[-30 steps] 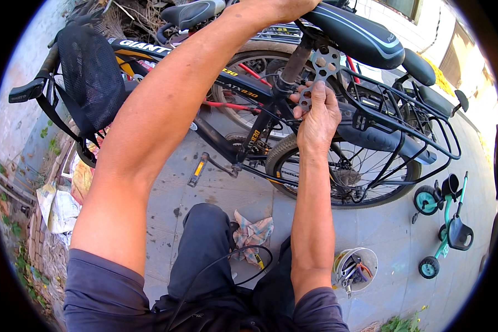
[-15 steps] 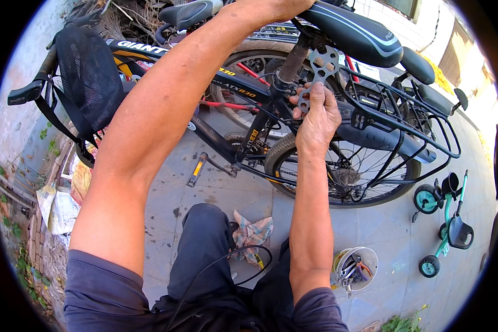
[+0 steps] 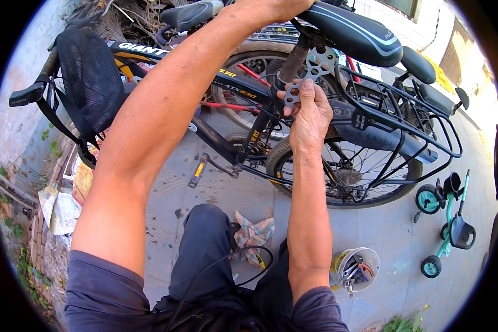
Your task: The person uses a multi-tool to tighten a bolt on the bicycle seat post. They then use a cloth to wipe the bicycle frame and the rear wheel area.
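My right hand is closed round the lower end of a flat grey dumbbell-shaped spanner with several hexagonal holes. The spanner's upper end rises beside the seat post, under the black bicycle saddle. At the upper edge of the head view, my left hand rests against the saddle's nose; its fingers are hidden or cut off. The black bicycle frame stretches leftward, partly behind my left forearm.
A white bucket of tools stands at lower right, near a teal tricycle. A checked cloth lies by my knee. The rear rack juts right above the rear wheel. A black mesh bag hangs at the handlebar.
My right hand has shifted slightly left with the spanner, which leans a little more to the right at its upper end. My left hand has stayed at the saddle.
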`<state>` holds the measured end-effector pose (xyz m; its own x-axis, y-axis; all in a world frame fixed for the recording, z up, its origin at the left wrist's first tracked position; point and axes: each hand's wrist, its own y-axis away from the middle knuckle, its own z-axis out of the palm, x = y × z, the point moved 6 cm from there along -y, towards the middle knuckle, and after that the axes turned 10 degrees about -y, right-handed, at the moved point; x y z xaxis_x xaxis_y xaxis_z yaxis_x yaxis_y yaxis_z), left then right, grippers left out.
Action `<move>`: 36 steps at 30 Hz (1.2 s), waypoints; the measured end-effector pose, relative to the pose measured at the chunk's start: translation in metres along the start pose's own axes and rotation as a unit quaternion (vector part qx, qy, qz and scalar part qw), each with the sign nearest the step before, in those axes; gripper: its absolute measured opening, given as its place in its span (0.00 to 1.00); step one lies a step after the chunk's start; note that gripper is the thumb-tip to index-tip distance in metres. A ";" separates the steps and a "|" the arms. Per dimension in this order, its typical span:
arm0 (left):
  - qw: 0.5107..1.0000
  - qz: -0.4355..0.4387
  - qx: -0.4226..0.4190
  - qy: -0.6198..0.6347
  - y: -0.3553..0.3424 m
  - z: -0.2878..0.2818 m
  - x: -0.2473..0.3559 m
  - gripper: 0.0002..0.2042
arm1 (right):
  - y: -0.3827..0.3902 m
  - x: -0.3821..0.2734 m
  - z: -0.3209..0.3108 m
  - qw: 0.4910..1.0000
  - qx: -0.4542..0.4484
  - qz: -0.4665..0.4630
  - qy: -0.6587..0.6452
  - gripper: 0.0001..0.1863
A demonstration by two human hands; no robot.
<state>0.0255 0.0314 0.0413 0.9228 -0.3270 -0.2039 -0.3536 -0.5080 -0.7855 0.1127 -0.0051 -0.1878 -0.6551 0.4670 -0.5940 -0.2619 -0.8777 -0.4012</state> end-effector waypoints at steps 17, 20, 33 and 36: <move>0.982 0.045 0.154 0.095 0.031 -0.026 0.006 0.17 | -0.006 0.003 0.020 0.997 0.013 0.069 -0.040 0.18; 0.940 0.128 0.208 0.239 0.081 -0.060 0.032 0.11 | -0.004 -0.001 0.019 0.996 0.006 0.077 -0.038 0.16; 0.706 0.253 -0.343 0.566 0.280 -0.027 0.235 0.10 | -0.009 0.005 0.007 0.995 -0.015 0.090 -0.040 0.19; 0.686 0.274 -0.394 0.547 0.309 0.018 0.274 0.10 | -0.009 0.005 0.011 0.994 -0.018 0.092 -0.057 0.18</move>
<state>0.1717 -0.2008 -0.2677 0.1044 -0.8247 0.5558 -0.9720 -0.2029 -0.1185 0.1042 0.0036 -0.1799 -0.7664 0.2826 -0.5769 -0.1062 -0.9414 -0.3202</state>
